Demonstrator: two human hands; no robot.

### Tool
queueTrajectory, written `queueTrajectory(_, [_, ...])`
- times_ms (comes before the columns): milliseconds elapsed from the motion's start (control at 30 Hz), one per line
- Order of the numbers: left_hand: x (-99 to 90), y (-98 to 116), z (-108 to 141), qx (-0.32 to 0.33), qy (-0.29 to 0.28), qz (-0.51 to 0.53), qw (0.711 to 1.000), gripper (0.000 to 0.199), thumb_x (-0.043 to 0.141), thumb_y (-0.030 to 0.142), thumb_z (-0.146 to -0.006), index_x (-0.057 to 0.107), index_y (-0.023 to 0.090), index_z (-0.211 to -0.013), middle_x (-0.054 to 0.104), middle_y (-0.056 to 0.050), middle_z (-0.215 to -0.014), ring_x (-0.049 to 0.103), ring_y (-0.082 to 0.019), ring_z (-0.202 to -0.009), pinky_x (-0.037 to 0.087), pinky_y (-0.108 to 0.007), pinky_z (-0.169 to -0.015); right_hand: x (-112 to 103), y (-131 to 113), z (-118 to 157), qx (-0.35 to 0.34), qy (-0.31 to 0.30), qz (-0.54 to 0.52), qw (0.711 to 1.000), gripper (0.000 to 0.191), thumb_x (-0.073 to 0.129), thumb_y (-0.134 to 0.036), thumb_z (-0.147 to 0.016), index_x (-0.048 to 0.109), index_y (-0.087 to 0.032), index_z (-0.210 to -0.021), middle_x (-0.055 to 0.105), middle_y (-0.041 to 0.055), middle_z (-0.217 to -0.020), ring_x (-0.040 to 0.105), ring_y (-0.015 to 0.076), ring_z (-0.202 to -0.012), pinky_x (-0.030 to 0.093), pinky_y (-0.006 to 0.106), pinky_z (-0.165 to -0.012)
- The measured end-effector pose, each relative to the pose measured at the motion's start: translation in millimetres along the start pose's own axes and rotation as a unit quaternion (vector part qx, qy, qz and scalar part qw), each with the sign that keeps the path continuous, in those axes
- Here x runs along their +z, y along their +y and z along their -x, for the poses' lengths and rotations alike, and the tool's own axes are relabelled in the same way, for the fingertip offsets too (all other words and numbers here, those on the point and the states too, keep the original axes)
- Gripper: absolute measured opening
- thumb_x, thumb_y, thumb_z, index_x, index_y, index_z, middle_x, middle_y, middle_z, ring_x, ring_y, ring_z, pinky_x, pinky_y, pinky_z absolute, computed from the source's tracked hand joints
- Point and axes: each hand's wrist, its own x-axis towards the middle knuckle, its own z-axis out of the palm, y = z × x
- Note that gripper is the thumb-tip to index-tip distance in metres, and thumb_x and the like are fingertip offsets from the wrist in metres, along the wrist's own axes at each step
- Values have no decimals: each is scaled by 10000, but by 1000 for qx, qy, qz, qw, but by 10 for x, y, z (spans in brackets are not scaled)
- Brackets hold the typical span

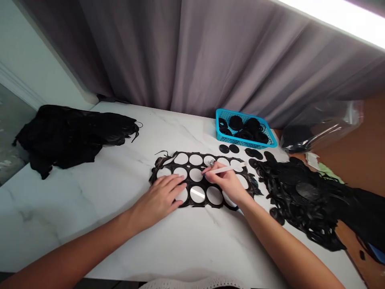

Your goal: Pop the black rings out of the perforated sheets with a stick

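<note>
A black sheet with rows of round white openings or discs [197, 194] lies flat on the white marbled table. My left hand [162, 196] rests palm down on its left part, fingers spread and holding nothing. Over the middle of the sheet, my right hand [225, 178] grips a slim white pen-like tool [222, 169], its tip near a circle in the middle row. Loose black discs [224, 149] lie just behind the sheet on the right.
A blue basket [237, 140] of black round pieces stands at the back right. Black scraps [300, 192] are heaped on the right, near a clear plastic bag [321, 124]. Black fabric [69, 134] lies at the left. A grey curtain [144, 52] hangs behind the table.
</note>
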Motion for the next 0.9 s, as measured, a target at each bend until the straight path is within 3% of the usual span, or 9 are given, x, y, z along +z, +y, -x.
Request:
queueTrajectory(67, [96,121,-34,34,-11,6,999,411,569,298,-964,517,175,-1352,512,-116,-1443,408,-275,-1386,323,-447,-1136,77,85,-3,-22,-33,119,992,241,663,-332,-851,510,-215,-708,698,44,-879,608,190,-851,451,323,-774])
queueTrajectory(167, [236,212,-11,48,-33,13,998,542,591,372,-947,430,181,-1427,433,-127,-1512,353,-280,-1429,262,-462,-1172,130,136,2,-38,-67,201,977,235,595,-356,-886,506,-221,-716,692,47,-894,614,199,-838,453,332,-761])
queueTrajectory(567, [230,240,53,27,-57,42,997,601,604,358,-934,374,231,-1475,316,-113,-1580,308,-273,-1454,206,-473,-1196,123,127,-14,-42,-86,219,971,207,576,-317,-903,513,-220,-731,692,46,-900,612,199,-829,456,324,-721])
queueTrajectory(900, [247,244,57,34,-46,43,997,591,602,350,-937,380,219,-1470,358,-140,-1555,337,-298,-1438,129,-559,-1195,95,155,9,-86,-78,291,950,174,563,-276,-925,522,-227,-763,686,40,-934,603,203,-845,444,338,-759])
